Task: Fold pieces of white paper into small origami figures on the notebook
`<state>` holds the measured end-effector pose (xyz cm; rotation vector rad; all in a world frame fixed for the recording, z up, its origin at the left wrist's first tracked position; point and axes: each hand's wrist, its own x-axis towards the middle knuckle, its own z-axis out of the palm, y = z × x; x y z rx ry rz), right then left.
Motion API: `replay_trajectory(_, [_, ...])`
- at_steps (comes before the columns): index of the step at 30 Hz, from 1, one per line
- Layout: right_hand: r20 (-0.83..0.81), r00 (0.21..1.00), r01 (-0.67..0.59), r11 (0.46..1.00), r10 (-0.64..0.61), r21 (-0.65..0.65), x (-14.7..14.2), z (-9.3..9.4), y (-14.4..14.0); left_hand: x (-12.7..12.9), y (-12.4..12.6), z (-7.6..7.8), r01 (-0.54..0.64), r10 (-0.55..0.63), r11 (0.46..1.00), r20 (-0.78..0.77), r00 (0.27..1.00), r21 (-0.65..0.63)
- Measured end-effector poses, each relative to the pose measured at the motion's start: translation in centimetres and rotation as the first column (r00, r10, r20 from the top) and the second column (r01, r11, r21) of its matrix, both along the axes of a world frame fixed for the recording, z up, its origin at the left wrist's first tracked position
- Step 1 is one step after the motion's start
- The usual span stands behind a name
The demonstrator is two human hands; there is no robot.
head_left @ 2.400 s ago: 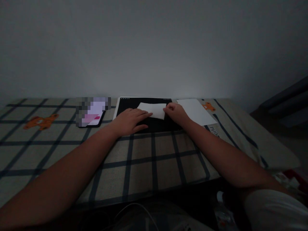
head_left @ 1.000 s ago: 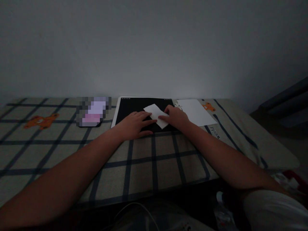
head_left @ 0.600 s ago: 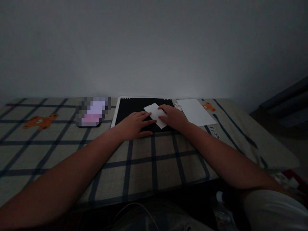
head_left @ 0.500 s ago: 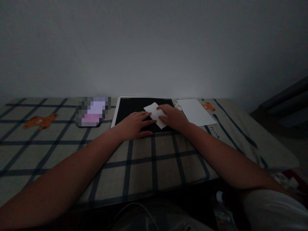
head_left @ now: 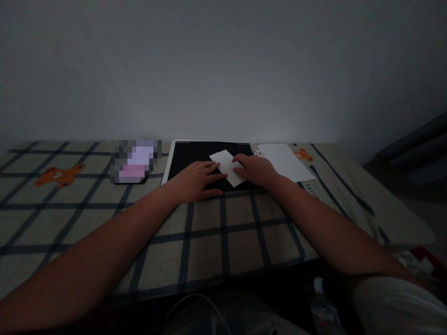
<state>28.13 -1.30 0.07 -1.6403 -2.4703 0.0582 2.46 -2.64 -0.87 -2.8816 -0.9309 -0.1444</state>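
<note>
A small white sheet of paper (head_left: 226,168), angled like a diamond, lies on a black flat board (head_left: 190,151) with a pale left edge. My left hand (head_left: 199,181) rests flat at the sheet's left side. Its fingers are spread, some fingertips touching the paper and the thumb lower on the board. From the right, my right hand (head_left: 254,168) reaches over the paper's right corner. Its thumb and index finger are bent and apart on the paper, with the other fingers hidden beneath the hand.
A larger white sheet (head_left: 284,160) lies to the right, beside small white scraps (head_left: 257,152). On the left is a phone (head_left: 136,163) with a blurred-out screen. A checked cloth (head_left: 206,232) covers the table against the wall. Below the edge stands a clear bottle (head_left: 324,309).
My right hand has slid slightly to the right across the paper, uncovering more of it. My left hand and the paper have hardly moved.
</note>
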Motion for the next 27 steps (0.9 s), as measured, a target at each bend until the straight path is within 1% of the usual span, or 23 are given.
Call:
replay_trajectory(5, [-0.045, 0.996, -0.072, 0.996, 0.075, 0.057, -0.2, -0.1, -0.3, -0.2, 0.2, -0.3, 0.01, -0.01, 1.0, 0.013, 1.0, 0.001])
replay_trajectory(10, [-0.087, 0.992, -0.085, 0.995, 0.09, 0.055, -0.4, -0.3, -0.5, -0.2, 0.1, -0.2, 0.016, -0.016, 1.0, 0.013, 1.0, -0.015])
replay_trajectory(14, [-0.102, 0.982, -0.156, 0.986, 0.161, 0.055, -0.6, -0.4, -0.6, -0.1, 0.0, 0.1, 0.013, -0.013, 1.0, -0.006, 1.0, -0.011])
replay_trajectory(18, [-0.099, 0.968, -0.225, 0.973, 0.23, 0.059, -0.9, -0.1, -0.8, 0.0, 0.0, 0.2, 0.018, -0.018, 1.0, -0.002, 1.0, -0.013])
replay_trajectory(21, [-0.135, 0.951, -0.272, 0.96, 0.279, 0.07, -0.8, -0.1, -0.8, -0.1, 0.0, 0.1, 0.018, -0.018, 1.0, 0.0, 1.0, -0.017])
replay_trajectory(24, [-0.269, 0.9, -0.331, 0.939, 0.344, 0.094, -0.5, -0.6, -0.4, -0.1, 0.0, 0.2, 0.015, -0.015, 1.0, 0.004, 1.0, -0.015])
replay_trajectory(25, [-0.336, 0.867, -0.358, 0.929, 0.368, 0.093, -0.3, -0.8, -0.2, -0.1, -0.1, 0.3, 0.013, -0.013, 1.0, 0.004, 1.0, -0.016])
replay_trajectory(27, [-0.495, 0.772, -0.416, 0.906, 0.398, 0.08, 0.0, -1.3, 0.4, -0.1, -0.1, 0.4, 0.006, -0.006, 1.0, 0.001, 1.0, -0.022])
